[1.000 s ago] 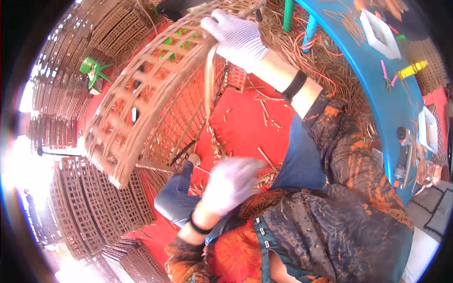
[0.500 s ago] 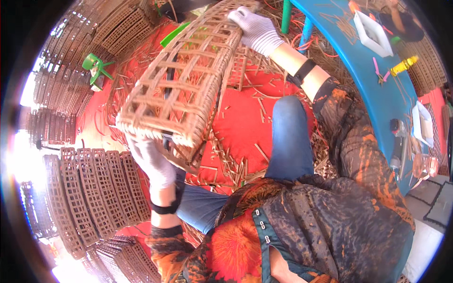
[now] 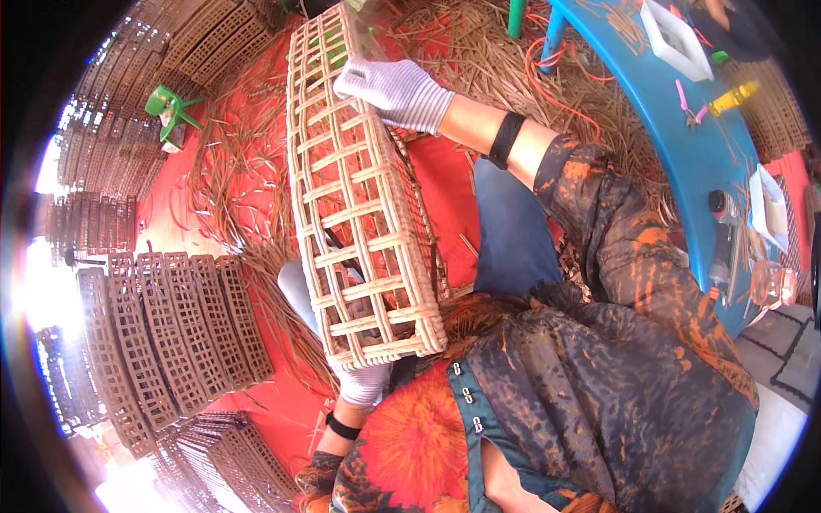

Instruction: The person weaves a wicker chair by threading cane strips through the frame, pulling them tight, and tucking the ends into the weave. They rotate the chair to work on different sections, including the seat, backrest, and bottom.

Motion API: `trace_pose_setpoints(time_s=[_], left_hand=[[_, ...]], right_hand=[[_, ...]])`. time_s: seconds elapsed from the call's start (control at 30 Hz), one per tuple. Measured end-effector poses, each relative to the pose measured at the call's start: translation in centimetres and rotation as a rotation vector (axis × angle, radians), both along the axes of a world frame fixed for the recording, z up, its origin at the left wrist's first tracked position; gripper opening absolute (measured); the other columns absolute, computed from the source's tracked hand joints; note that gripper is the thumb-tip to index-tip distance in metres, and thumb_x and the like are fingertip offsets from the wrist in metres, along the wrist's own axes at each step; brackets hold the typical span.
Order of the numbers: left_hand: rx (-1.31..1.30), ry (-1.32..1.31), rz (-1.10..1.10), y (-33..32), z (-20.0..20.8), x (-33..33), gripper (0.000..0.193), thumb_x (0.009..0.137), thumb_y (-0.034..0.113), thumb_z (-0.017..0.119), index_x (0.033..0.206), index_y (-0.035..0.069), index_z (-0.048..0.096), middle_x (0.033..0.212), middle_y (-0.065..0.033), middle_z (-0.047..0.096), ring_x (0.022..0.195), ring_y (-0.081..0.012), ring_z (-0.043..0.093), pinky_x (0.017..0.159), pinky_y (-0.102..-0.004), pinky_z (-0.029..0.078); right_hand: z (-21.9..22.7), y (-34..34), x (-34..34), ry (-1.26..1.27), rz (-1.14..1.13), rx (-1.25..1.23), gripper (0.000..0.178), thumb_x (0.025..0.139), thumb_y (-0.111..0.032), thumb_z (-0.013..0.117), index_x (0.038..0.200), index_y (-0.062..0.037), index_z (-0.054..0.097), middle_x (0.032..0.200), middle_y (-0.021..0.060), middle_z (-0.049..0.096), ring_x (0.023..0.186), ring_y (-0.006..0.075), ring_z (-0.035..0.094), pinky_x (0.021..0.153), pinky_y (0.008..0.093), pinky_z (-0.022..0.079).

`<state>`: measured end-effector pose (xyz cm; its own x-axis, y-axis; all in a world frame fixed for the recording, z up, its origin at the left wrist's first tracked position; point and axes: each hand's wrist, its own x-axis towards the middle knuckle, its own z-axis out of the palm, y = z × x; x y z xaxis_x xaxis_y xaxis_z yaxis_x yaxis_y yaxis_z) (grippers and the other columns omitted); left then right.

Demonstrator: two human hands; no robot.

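A long openwork woven basket (image 3: 349,205), tan and rectangular, is held up lengthwise in front of me, its slatted face toward me. My right hand (image 3: 398,92), in a striped white glove, is closed at its right edge towards the far end. Below the near end, my left hand (image 3: 363,385) grips the basket from underneath, also gloved. Its fingers are hidden behind the weave. Through the gaps a dark strip shows inside the basket.
Stacks of similar woven baskets (image 3: 175,333) stand on the left. Loose strips (image 3: 244,184) litter the red floor covering (image 3: 286,402). A blue table (image 3: 658,128) at right carries a white tray (image 3: 676,41), scissors (image 3: 689,118) and a yellow bottle (image 3: 734,98). A green stand (image 3: 169,109) sits at far left.
The basket has swung from a diagonal tilt to nearly upright in view, its near end closer to my body. My right hand has moved left and nearer; my left hand has moved nearer and rightward.
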<state>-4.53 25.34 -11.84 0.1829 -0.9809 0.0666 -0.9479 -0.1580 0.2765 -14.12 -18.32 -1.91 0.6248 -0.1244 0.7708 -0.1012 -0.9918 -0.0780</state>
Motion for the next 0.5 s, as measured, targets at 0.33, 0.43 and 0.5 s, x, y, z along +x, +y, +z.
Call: trace_pose_setpoints(time_s=[0.33,0.43,0.5], left_hand=[[0.110,0.884,0.184,-4.8,11.4,0.0,0.026,0.079,-0.008,0.053,0.104,-0.004,0.060,0.095,-0.0092,0.064,0.092,-0.0153,0.060,0.083,-0.0277,0.047],[-0.312,0.895,0.187,-10.1,14.9,0.5,0.020,0.082,-0.009,0.048,0.095,-0.003,0.063,0.088,-0.0061,0.063,0.084,-0.0133,0.059,0.079,-0.0262,0.047],[-0.418,0.917,0.126,-13.6,16.7,-0.2,0.018,0.083,-0.008,0.049,0.093,-0.003,0.063,0.089,-0.0061,0.062,0.084,-0.0142,0.059,0.079,-0.0269,0.047]], right_hand=[[-1.0,1.7,-6.0,0.094,-0.046,0.079,0.021,0.086,-0.015,0.053,0.106,-0.0116,0.055,0.101,0.0045,0.058,0.084,0.0249,0.063,0.064,0.0343,0.053],[-0.5,1.4,-8.2,0.285,-0.104,0.083,0.034,0.083,-0.010,0.054,0.117,-0.0131,0.050,0.111,0.0028,0.054,0.087,0.0227,0.063,0.062,0.0318,0.053],[0.0,1.2,-10.3,0.366,-0.152,-0.064,0.044,0.079,-0.004,0.054,0.121,-0.0150,0.047,0.120,0.0030,0.048,0.084,0.0221,0.064,0.058,0.0302,0.053]])
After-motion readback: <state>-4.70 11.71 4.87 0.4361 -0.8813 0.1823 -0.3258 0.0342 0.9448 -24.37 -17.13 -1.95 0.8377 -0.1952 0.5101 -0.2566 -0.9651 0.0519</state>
